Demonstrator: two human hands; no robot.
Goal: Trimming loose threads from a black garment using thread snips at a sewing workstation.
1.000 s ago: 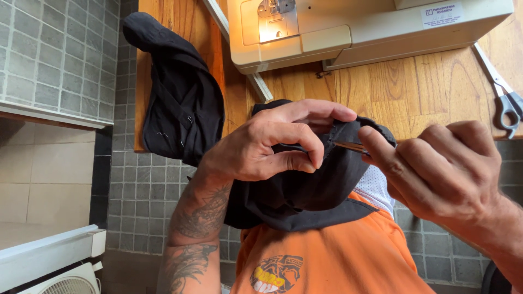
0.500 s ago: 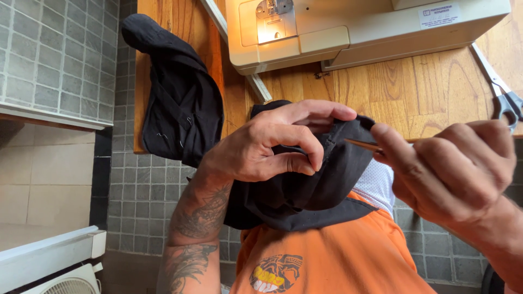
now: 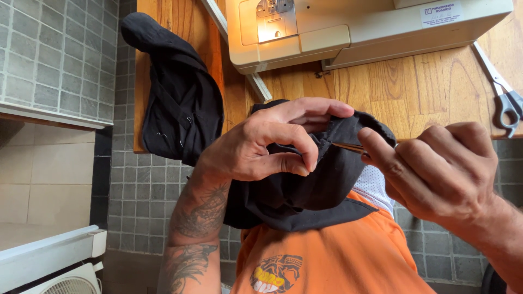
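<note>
My left hand pinches the edge of a black fabric piece, thumb and fingers closed on its seam. My right hand holds a thin brass-coloured tool whose tip touches the fabric's edge right beside my left fingers. The fabric hangs down over my orange shirt. Both hands are raised in front of the wooden table's edge.
A cream sewing machine with its lamp lit stands on the wooden table. Grey-handled scissors lie at the table's right. Another black garment hangs over the table's left corner. Grey tiled wall is on the left, a white appliance below it.
My right hand has shifted slightly right and back, with the thin tool staying at the fabric edge. My left hand keeps its pinch on the fabric.
</note>
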